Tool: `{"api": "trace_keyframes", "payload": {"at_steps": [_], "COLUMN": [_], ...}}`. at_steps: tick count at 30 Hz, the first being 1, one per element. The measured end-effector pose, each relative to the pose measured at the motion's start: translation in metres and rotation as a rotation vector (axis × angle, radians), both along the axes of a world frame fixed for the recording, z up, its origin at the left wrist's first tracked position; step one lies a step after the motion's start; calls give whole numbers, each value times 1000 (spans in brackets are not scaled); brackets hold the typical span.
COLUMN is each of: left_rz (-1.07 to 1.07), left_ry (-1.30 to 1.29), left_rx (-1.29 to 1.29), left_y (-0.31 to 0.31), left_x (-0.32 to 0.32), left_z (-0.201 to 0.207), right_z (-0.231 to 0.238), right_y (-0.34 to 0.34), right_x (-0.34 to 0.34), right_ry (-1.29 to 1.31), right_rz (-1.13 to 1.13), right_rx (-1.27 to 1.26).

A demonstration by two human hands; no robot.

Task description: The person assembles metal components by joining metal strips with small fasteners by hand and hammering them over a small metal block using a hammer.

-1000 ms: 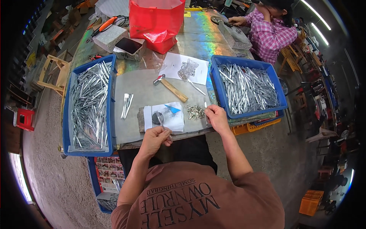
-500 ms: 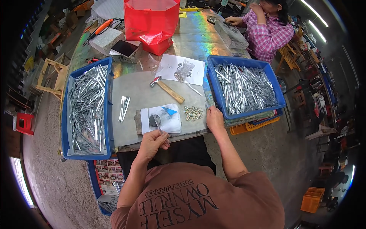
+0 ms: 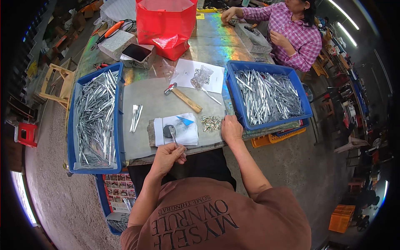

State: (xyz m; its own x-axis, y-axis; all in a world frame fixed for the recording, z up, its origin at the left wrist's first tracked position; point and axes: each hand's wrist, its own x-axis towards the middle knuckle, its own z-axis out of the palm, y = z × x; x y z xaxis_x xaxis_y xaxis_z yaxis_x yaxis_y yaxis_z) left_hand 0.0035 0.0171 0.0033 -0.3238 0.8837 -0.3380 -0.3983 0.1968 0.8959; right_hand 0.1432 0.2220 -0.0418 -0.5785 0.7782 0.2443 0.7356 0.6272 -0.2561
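My left hand [image 3: 168,155] pinches a slim silver metal stick [image 3: 173,136]. Its far end rests on a dark round disc [image 3: 168,131], which sits on folded white paper [image 3: 186,134] over a stone block [image 3: 151,132]. My right hand [image 3: 232,129] is at the table's edge, just right of a pile of small brass-coloured metal parts [image 3: 211,123]. Its fingers are drawn together; whatever is in them is too small to make out. Several like sticks [image 3: 136,118] lie left of the block, and a wooden-handled hammer [image 3: 186,100] lies beyond it.
Blue trays full of metal sticks flank the work spot, one on the left [image 3: 121,89] and one on the right [image 3: 273,66]. A red bag [image 3: 166,29], a phone [image 3: 136,52] and a plastic bag [image 3: 201,76] are farther back. Across the table a person [image 3: 287,29] sits by a stone block [image 3: 252,38].
My right hand has shifted slightly left toward the small parts. My left hand keeps its hold on the stick. The other person has lowered one hand and reached the other across the table.
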Motion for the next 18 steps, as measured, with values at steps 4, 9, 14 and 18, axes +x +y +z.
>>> {"api": "trace_keyframes", "payload": {"at_steps": [4, 9, 14, 18], "left_rz": [-2, 5, 47, 285], "left_ry": [0, 11, 105, 255], "left_rx": [5, 18, 43, -4], "left_y": [1, -1, -7, -13], "left_x": [0, 1, -12, -46], "left_z": [-2, -1, 1, 12], "right_z": [-2, 6, 9, 13], "right_y": [4, 2, 5, 1], "right_x": [-6, -11, -5, -2], "right_ry": [-64, -157, -182, 38], "right_rz": [28, 75, 132, 168], "right_rx": [24, 58, -11, -123]}}
